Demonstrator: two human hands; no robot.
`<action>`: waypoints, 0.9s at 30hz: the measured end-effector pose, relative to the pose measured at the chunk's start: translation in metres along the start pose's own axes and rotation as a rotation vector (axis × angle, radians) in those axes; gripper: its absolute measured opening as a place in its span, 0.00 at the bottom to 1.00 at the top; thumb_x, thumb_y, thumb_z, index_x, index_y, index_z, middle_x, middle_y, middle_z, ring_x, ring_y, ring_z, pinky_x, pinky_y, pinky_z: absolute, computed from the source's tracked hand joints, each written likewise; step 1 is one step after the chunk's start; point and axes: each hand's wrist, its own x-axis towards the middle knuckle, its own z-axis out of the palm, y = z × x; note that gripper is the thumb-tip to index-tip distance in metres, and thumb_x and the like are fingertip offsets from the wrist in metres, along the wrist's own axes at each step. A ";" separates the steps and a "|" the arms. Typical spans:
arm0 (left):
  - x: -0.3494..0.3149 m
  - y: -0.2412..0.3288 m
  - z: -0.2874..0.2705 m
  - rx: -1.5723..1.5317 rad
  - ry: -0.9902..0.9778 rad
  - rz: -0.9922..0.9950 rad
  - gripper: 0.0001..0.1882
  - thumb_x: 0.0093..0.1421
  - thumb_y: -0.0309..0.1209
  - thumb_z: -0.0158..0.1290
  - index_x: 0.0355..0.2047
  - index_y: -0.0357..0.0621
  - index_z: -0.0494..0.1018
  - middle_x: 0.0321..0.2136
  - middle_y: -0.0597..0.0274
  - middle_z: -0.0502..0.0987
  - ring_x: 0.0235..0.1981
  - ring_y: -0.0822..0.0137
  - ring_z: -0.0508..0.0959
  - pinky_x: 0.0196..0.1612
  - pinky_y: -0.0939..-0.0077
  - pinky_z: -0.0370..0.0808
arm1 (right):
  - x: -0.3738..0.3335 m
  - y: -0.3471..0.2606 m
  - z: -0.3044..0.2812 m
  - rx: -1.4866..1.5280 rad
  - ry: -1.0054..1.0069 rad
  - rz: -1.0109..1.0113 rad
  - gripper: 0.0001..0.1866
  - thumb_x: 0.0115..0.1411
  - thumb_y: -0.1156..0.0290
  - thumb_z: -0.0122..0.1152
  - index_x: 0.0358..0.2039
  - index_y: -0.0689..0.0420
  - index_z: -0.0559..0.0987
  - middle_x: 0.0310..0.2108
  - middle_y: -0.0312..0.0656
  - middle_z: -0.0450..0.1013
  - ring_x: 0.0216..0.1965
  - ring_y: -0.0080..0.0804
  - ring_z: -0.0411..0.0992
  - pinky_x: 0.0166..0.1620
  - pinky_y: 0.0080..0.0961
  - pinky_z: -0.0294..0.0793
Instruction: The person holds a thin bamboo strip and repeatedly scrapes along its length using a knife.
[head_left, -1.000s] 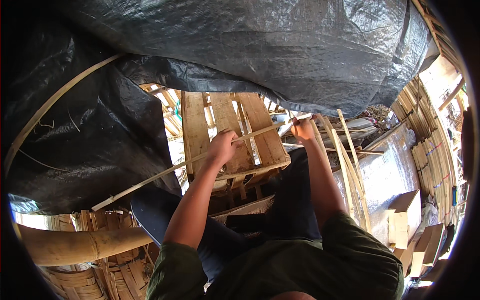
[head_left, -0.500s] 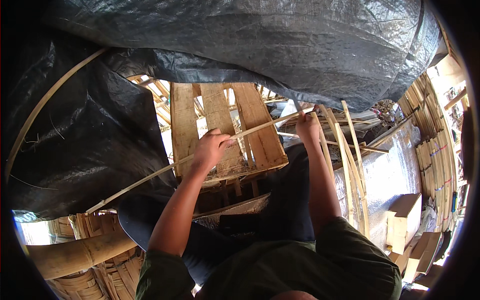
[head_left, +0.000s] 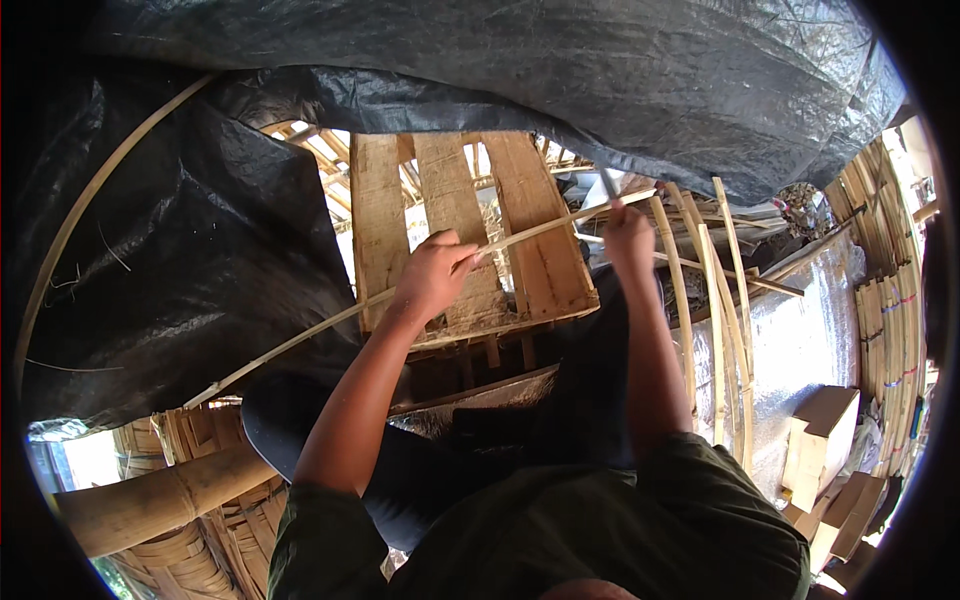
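Observation:
My left hand [head_left: 437,275] is closed round a long, thin bamboo strip [head_left: 545,228] that slants across a bench of rough planks [head_left: 455,215]. One end of the strip reaches down to the left past my knee; the other rises to the far right. Close to that upper end my right hand [head_left: 631,245] grips a knife, slightly blurred, its grey blade [head_left: 608,183] pointing up and away. The blade crosses or meets the strip there; whether it cuts in, I cannot make out. The knife's handle is hidden in my fingers.
A black plastic sheet [head_left: 500,60] hangs across the far side and the left. Several bamboo strips [head_left: 718,330] lean beside my right arm, with cardboard boxes [head_left: 825,440] and bundled slats [head_left: 888,330] farther right. A thick bamboo pole [head_left: 170,508] lies at lower left.
The view has shifted, so the bench, strip and hands appear higher and slightly right. Against the strip, my right hand with the knife has moved slightly left. Both grips are unchanged.

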 end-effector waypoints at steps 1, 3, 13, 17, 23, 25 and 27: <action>0.000 0.001 0.000 0.005 -0.014 -0.005 0.10 0.57 0.35 0.61 0.36 0.44 0.81 0.22 0.55 0.69 0.23 0.56 0.74 0.27 0.65 0.69 | -0.008 0.001 0.010 0.064 0.009 -0.179 0.18 0.65 0.60 0.51 0.28 0.61 0.79 0.27 0.62 0.74 0.34 0.64 0.73 0.35 0.50 0.73; -0.003 0.003 -0.004 -0.004 -0.044 -0.041 0.10 0.58 0.35 0.59 0.36 0.43 0.80 0.23 0.54 0.69 0.25 0.54 0.73 0.28 0.63 0.69 | -0.026 -0.011 0.017 0.124 -0.011 -0.333 0.18 0.66 0.61 0.51 0.25 0.62 0.78 0.26 0.61 0.74 0.30 0.62 0.74 0.31 0.50 0.72; 0.002 0.001 -0.002 -0.021 -0.038 -0.047 0.09 0.57 0.38 0.60 0.35 0.49 0.81 0.21 0.58 0.69 0.22 0.58 0.73 0.26 0.65 0.67 | 0.007 0.018 -0.002 0.022 0.102 -0.034 0.21 0.67 0.59 0.48 0.25 0.63 0.77 0.23 0.58 0.74 0.28 0.61 0.74 0.30 0.48 0.73; 0.000 0.001 -0.007 0.017 -0.066 -0.085 0.10 0.57 0.38 0.60 0.35 0.48 0.81 0.21 0.58 0.68 0.22 0.58 0.73 0.26 0.65 0.67 | -0.007 0.015 0.003 0.095 -0.064 -0.253 0.20 0.67 0.61 0.46 0.28 0.64 0.77 0.23 0.62 0.73 0.31 0.63 0.74 0.35 0.52 0.72; -0.001 0.001 -0.005 -0.052 -0.065 -0.109 0.09 0.58 0.36 0.60 0.34 0.43 0.80 0.22 0.54 0.67 0.24 0.55 0.72 0.28 0.61 0.67 | -0.015 0.011 0.005 0.046 -0.108 -0.239 0.23 0.69 0.57 0.43 0.30 0.63 0.78 0.23 0.59 0.74 0.27 0.59 0.74 0.29 0.46 0.72; 0.004 0.008 -0.007 -0.047 -0.098 -0.134 0.09 0.58 0.36 0.60 0.33 0.43 0.80 0.22 0.54 0.67 0.23 0.55 0.72 0.28 0.61 0.67 | 0.004 0.026 -0.006 0.045 -0.025 -0.062 0.21 0.68 0.58 0.47 0.32 0.63 0.78 0.25 0.61 0.73 0.32 0.60 0.74 0.34 0.46 0.73; 0.001 0.007 -0.005 -0.021 -0.077 -0.111 0.09 0.58 0.36 0.60 0.33 0.43 0.80 0.22 0.54 0.67 0.23 0.55 0.72 0.28 0.61 0.67 | -0.004 0.019 0.003 0.098 -0.025 -0.089 0.20 0.67 0.58 0.48 0.32 0.63 0.78 0.26 0.62 0.73 0.33 0.62 0.73 0.36 0.47 0.72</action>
